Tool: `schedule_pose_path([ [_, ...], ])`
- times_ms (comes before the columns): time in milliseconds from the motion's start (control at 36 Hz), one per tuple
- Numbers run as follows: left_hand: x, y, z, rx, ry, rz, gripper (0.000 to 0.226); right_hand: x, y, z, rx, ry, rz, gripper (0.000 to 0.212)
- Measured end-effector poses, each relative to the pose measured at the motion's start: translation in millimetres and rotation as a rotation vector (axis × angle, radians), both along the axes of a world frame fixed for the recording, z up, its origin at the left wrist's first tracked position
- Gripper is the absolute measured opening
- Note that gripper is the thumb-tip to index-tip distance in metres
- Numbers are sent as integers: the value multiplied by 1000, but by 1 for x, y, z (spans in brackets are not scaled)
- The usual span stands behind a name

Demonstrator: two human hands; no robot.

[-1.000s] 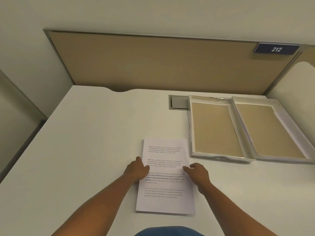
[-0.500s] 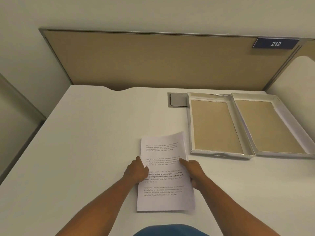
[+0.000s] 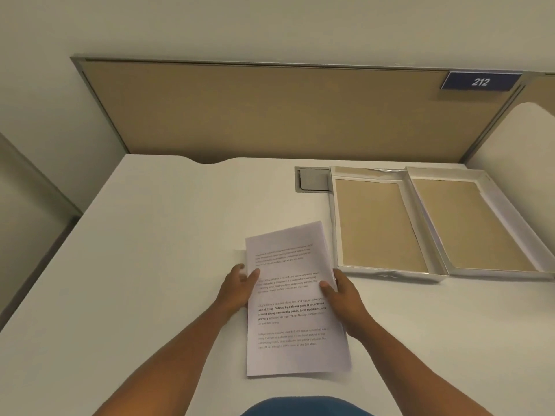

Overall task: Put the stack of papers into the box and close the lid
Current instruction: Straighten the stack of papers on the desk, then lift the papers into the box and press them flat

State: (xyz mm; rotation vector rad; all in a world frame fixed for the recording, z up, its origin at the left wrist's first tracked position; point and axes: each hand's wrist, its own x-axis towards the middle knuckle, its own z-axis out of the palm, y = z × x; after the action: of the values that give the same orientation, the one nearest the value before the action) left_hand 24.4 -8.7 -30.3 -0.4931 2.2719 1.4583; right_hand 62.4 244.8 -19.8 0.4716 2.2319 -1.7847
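Observation:
A stack of white printed papers (image 3: 292, 322) is held just above the white desk in front of me, its far right corner raised. My left hand (image 3: 238, 288) grips its left edge, thumb on top. My right hand (image 3: 342, 292) grips the right edge, thumb on the page. To the right lies the flat white box (image 3: 332, 223), open, with a brown cardboard bottom. Its hinged lid (image 3: 507, 211) lies flat open further right, brown inside too. The papers' far corner is close to the box's near left corner.
A grey cable hatch (image 3: 310, 180) is set in the desk left of the box. A tan partition panel (image 3: 270, 112) stands behind the desk, with a blue "212" sign (image 3: 480, 81). The desk's left edge (image 3: 99, 199) drops to the floor.
Both hands went from resting on the papers to gripping their side edges. The stack has lifted off the desk, its far end rising and turning a little.

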Motion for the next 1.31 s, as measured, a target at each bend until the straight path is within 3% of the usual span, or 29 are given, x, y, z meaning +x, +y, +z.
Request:
schedule_pose_path([
  [139,0,12,14,436,7,210,91,-1,11,22,-146,94,34,26],
  [222,0,19,19,743,-116,147,73,-5,20,37,-198,146,57,28],
  [306,-5,28,27,845,-160,85,55,-9,31,49,-173,194,60,25],
  [528,-7,80,60,669,72,91,50,-11,63,60,-17,276,60,21],
  [694,6,114,77,618,242,61,16,0,85,71,-73,422,-28,25],
  [861,30,147,83,579,358,48,31,22,105,59,-247,493,-113,37],
  [1000,39,177,83,550,417,68,31,24,130,58,-250,523,-167,51],
  [1167,53,194,52,375,369,-7,31,31,154,32,-205,452,-133,46],
  [1306,59,194,43,366,328,98,10,33,160,19,-127,412,-61,41],
])
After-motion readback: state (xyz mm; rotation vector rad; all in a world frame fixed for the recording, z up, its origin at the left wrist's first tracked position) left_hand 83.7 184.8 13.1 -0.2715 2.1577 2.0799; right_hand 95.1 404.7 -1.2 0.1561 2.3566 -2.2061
